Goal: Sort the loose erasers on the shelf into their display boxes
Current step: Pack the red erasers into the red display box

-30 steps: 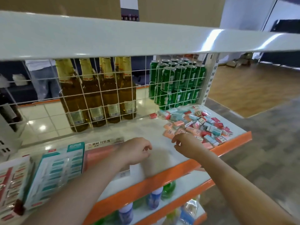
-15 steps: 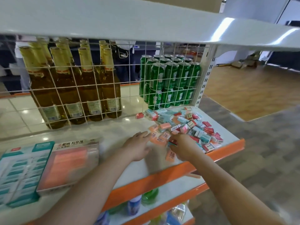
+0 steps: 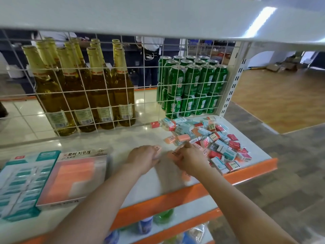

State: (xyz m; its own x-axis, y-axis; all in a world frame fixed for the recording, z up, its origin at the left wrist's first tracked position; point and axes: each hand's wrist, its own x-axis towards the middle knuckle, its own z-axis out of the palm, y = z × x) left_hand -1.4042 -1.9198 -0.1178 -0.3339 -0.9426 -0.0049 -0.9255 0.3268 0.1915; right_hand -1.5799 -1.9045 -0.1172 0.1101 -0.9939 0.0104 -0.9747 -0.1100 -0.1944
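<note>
An orange eraser (image 3: 157, 149) is gripped in the curled fingers of the left hand (image 3: 142, 158); another orange eraser (image 3: 173, 153) is pinched by the right hand (image 3: 189, 158); loose erasers (image 3: 207, 138) are heaped on the white shelf (image 3: 114, 141) at right; the orange display box (image 3: 73, 175) and teal display box (image 3: 22, 182) are placed at left.

Only clear text is Korean "로버 지우개" on the orange display box (image 3: 73, 176) header. The green cans (image 3: 191, 87) have white Chinese characters, looks like "雪花". Everything else is too blurry.
</note>
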